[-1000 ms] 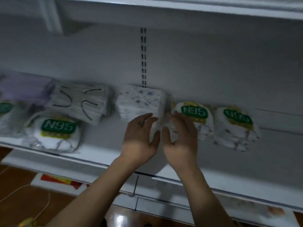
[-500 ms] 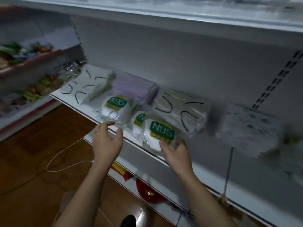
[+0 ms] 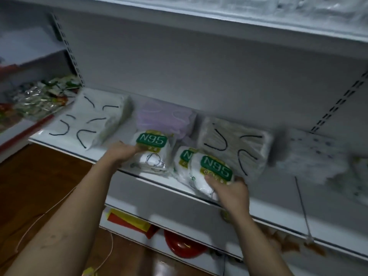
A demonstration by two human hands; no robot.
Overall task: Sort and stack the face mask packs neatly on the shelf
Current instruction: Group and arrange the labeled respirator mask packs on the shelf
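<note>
Three N95 mask packs lie at the front of the white shelf (image 3: 151, 182). My left hand (image 3: 121, 152) grips the left N95 pack (image 3: 152, 150) by its left edge. My right hand (image 3: 229, 189) grips the front N95 pack (image 3: 213, 172) at its lower edge, thumb on top. A third N95 pack (image 3: 182, 158) lies partly under that one. Behind them sit white packs with black ear loops (image 3: 93, 120), a purple pack (image 3: 165, 118), another black-looped pack (image 3: 235, 144) and a blurred patterned pack (image 3: 306, 154).
Snack packets (image 3: 39, 96) fill the neighbouring shelf at the left. An upper shelf (image 3: 219, 14) overhangs. Below are a lower shelf with red and yellow items (image 3: 129, 218), a red object (image 3: 183, 246), wooden floor and a thin white cable (image 3: 39, 218).
The view swung left from the patterned pack to the N95 packs. Both hands moved onto the shelf; the left one took hold of the left N95 pack, the right one of the front pack.
</note>
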